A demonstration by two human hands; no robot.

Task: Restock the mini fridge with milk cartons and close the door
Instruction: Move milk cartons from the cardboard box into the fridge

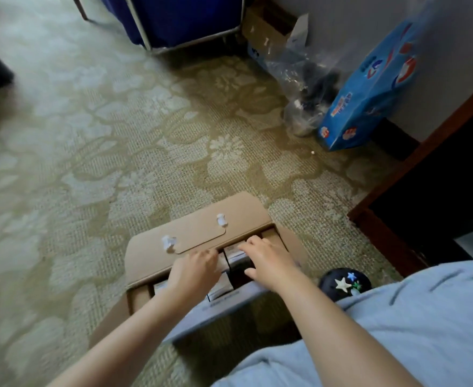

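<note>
An open cardboard box (199,233) lies on the carpet in front of me, its brown lid flap folded back. Several white milk cartons (224,289) stand packed inside it. My left hand (193,270) reaches into the box with its fingers curled over the top of a carton in the middle. My right hand (268,263) is further right inside the box, fingers spread over another carton (233,254). Whether either hand has a firm hold is blurred. The mini fridge itself is not clearly visible; a dark opening framed in dark wood (413,174) is at the right.
Against the wall lean a blue printed carton (369,93) and a crumpled clear plastic bag (305,79). A blue cart on a metal frame (179,20) stands at the back. A dark shoe with star charms (344,283) sits beside the box. Patterned carpet covers the floor.
</note>
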